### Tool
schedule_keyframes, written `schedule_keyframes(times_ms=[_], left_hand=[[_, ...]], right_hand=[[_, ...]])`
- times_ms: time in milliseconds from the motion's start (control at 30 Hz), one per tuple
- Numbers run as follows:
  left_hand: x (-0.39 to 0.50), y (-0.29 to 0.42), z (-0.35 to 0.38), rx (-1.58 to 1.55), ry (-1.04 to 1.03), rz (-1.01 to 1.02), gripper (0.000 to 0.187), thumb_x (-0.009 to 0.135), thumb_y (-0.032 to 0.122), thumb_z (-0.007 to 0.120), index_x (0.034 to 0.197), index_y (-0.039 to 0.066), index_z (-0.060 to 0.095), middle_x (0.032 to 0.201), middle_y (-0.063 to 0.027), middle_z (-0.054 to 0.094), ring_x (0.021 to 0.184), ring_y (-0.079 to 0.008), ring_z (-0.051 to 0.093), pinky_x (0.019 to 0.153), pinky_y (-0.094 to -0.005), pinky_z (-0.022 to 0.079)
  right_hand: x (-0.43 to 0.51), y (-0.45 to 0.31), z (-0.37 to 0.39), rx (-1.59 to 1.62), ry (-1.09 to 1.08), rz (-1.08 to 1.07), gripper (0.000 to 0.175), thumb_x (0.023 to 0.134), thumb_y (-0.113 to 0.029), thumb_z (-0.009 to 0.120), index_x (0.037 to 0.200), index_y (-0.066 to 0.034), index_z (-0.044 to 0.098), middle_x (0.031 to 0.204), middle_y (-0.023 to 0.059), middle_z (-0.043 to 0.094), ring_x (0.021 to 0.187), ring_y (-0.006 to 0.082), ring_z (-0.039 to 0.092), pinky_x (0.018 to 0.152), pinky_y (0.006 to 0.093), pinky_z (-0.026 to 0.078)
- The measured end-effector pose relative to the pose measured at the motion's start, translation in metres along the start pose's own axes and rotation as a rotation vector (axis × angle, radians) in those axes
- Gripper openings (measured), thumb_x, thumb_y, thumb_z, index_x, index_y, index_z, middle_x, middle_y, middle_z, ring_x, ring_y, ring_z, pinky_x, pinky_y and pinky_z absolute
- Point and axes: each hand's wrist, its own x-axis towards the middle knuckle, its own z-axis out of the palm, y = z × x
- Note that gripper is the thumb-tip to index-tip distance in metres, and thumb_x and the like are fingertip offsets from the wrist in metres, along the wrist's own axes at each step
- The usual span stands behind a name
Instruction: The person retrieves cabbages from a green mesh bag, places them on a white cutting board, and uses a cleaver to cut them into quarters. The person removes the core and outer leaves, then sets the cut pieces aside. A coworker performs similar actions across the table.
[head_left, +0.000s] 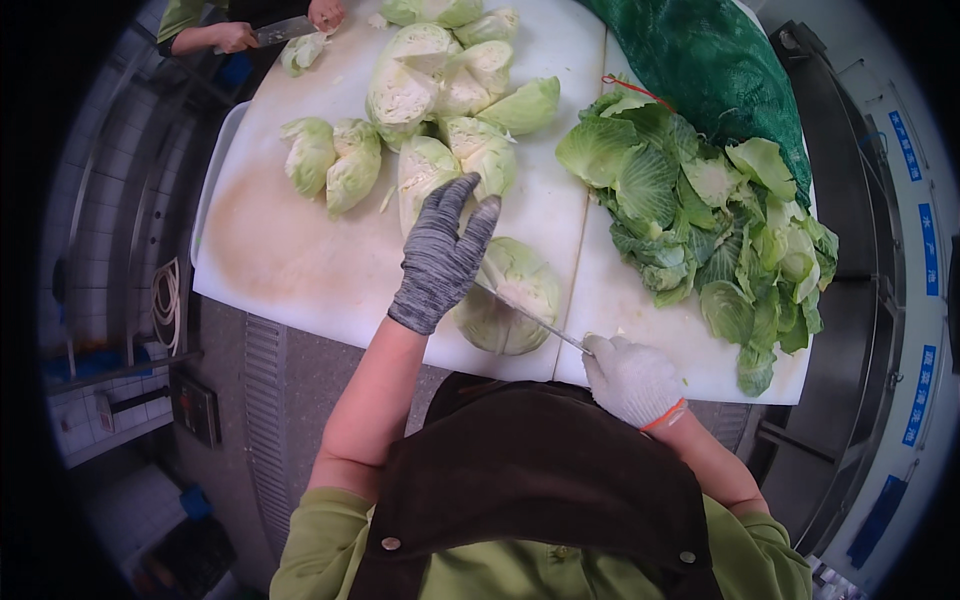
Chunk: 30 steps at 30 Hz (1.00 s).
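Observation:
My left hand (446, 251), in a grey knit glove, reaches over the white cutting board (300, 255). Its fingers are apart, with the tips at a cut cabbage wedge (484, 154); whether they touch it I cannot tell. In a white knit glove with an orange cuff, my right hand (634, 379) grips a knife (532, 316). The knife's blade, seen nearly edge-on, lies across a whole-looking cabbage (506, 330) close to the board's near edge. How deep the blade sits is unclear. My left hand partly hides the blade's far end.
Several cut cabbage pieces (409, 79) cluster farther up the board, with two more (330, 161) to the left. Outer cabbage leaves (652, 180) are heaped at right beside a green mesh bag (705, 60). At upper left, a co-worker's hand (236, 36) holds another knife (285, 30).

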Motion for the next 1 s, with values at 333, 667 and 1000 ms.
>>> schedule_keyframes(times_ms=[333,667,1000], left_hand=[[0.02,-0.017,0.0,0.371,-0.275,0.026,0.031,0.094,0.018,0.053,0.121,0.006,0.06,0.117,-0.0171,0.061,0.111,-0.0342,0.056,0.098,-0.0397,0.043],[0.032,-0.028,0.002,0.584,-0.317,-0.026,0.041,0.093,0.024,0.051,0.134,0.018,0.052,0.142,-0.0168,0.044,0.135,-0.0377,0.033,0.115,-0.0509,0.017],[0.028,-0.052,0.008,0.757,-0.194,-0.059,0.056,0.093,0.034,0.053,0.145,0.021,0.038,0.154,-0.018,0.021,0.142,-0.0416,0.016,0.114,-0.0575,0.008]], right_hand=[[0.011,-0.004,0.011,0.129,-0.096,0.069,0.018,0.087,-0.021,0.055,0.08,-0.005,0.059,0.065,0.0177,0.061,0.056,0.0371,0.061,0.051,0.048,0.048],[0.024,-0.012,-0.001,0.067,-0.183,0.108,0.018,0.085,-0.02,0.056,0.076,-0.0046,0.059,0.064,0.0172,0.062,0.056,0.036,0.062,0.051,0.0474,0.049],[0.05,-0.017,-0.015,0.124,-0.298,0.148,0.017,0.08,-0.014,0.054,0.071,-0.003,0.063,0.067,0.0206,0.063,0.062,0.0384,0.064,0.056,0.0483,0.051]])
